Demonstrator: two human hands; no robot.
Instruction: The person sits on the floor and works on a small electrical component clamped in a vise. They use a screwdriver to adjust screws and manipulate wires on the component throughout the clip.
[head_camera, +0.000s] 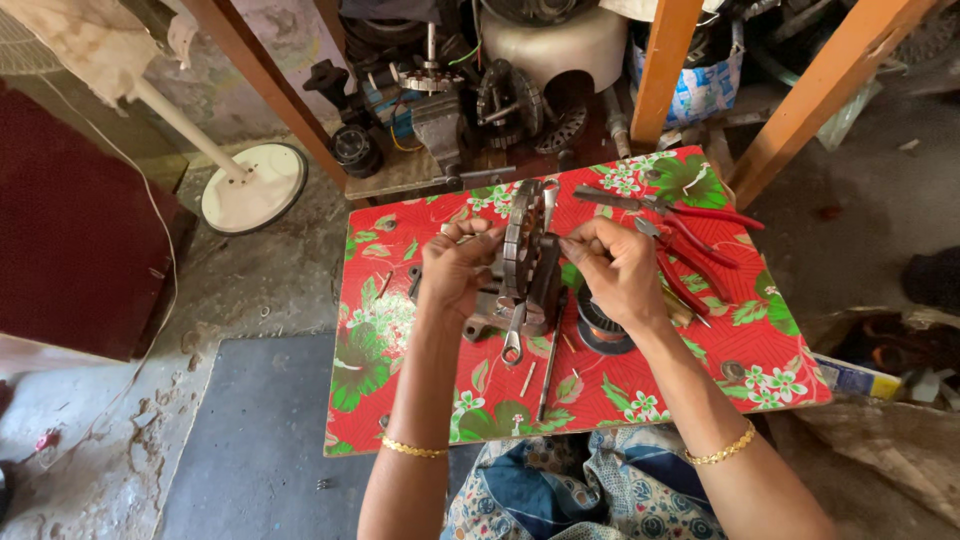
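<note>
- Both hands meet at the centre of the frame on a round metal motor stator (522, 240), which stands on edge on the bench (420, 400).
- Left hand (455, 268) grips the stator's left face with fingers curled.
- Right hand (615, 265) pinches at its right face, fingertips closed on something too small to make out.
- Stator's disc runs up and down the frame, between the two hands and equally near to each.
- Below it lie a spanner (514, 338) and a thin rod (551, 372); red-handled pliers (690, 245) lie to the right.
- A dark wire spool (600, 328) is partly hidden under the right wrist.
- Stator's base and mount are unclear.
</note>
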